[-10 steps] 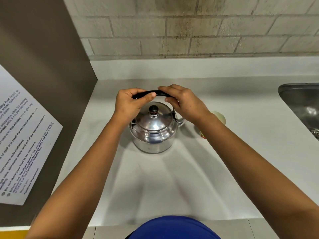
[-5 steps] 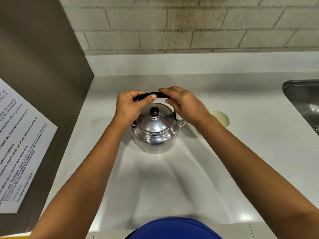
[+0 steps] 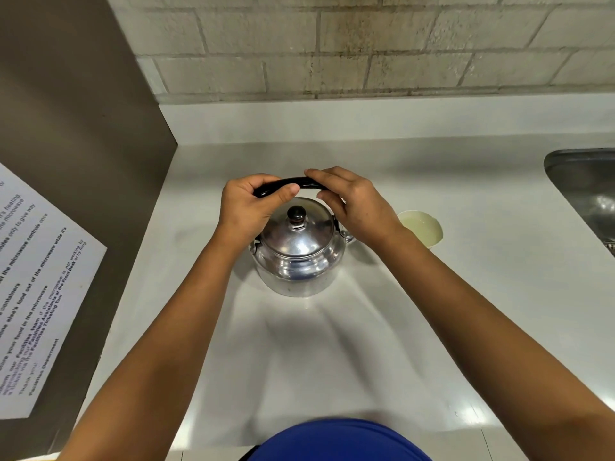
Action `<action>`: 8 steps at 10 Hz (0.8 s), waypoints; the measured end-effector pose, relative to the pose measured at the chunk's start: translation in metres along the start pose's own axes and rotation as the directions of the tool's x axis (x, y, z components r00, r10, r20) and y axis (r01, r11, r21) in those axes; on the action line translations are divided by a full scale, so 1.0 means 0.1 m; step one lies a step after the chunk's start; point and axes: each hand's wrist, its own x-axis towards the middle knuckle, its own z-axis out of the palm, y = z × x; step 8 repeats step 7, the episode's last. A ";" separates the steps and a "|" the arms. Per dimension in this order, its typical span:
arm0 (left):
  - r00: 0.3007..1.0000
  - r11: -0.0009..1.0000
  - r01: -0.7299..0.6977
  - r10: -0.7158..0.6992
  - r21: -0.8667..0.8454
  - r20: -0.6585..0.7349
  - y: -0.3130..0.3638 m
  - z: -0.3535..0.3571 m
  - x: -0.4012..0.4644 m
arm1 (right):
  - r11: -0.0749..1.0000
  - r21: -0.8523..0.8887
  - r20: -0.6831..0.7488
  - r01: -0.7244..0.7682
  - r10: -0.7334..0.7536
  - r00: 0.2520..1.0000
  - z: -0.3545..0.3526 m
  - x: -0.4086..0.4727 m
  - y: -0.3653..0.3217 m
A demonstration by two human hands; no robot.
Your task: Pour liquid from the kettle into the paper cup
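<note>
A shiny metal kettle [image 3: 298,261] with a black lid knob stands upright on the white counter [image 3: 332,361]. Its black arched handle [image 3: 293,183] runs over the lid. My left hand [image 3: 253,207] grips the handle's left end, and my right hand [image 3: 356,204] curls over its right end. A pale paper cup [image 3: 422,227] stands just right of the kettle, partly hidden behind my right wrist; its inside looks pale yellowish. The spout is hidden under my right hand.
A steel sink [image 3: 589,191] is set into the counter at the right edge. A brown side panel with a printed notice [image 3: 36,294] rises on the left. A tiled wall [image 3: 366,44] backs the counter.
Both hands stay on the kettle handle. The view has shifted slightly, and more of the paper cup now shows beyond my right wrist. The kettle remains on the counter.
</note>
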 end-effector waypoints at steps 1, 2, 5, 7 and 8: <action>1.000 1.000 0.003 -0.003 -0.004 0.000 0.01 0.00 -0.01 | 1.000 0.003 -0.002 -0.016 0.016 1.000 0.00 0.00 0.01; 1.000 1.000 -0.002 0.002 -0.002 -0.003 0.00 0.00 -0.02 | 1.000 0.008 -0.002 -0.024 0.024 1.000 0.01 -0.01 0.00; 0.999 0.972 -0.038 0.032 0.232 0.030 0.03 -0.09 -0.05 | 0.993 -0.061 -0.009 -0.103 0.103 0.995 -0.03 -0.09 -0.08; 0.990 0.912 -0.126 0.088 0.390 0.115 0.34 -0.07 0.04 | 0.982 -0.126 -0.143 -0.143 0.125 0.982 -0.27 -0.03 -0.17; 0.990 0.912 -0.126 0.088 0.390 0.115 0.34 -0.07 0.04 | 0.982 -0.126 -0.143 -0.143 0.125 0.982 -0.27 -0.03 -0.17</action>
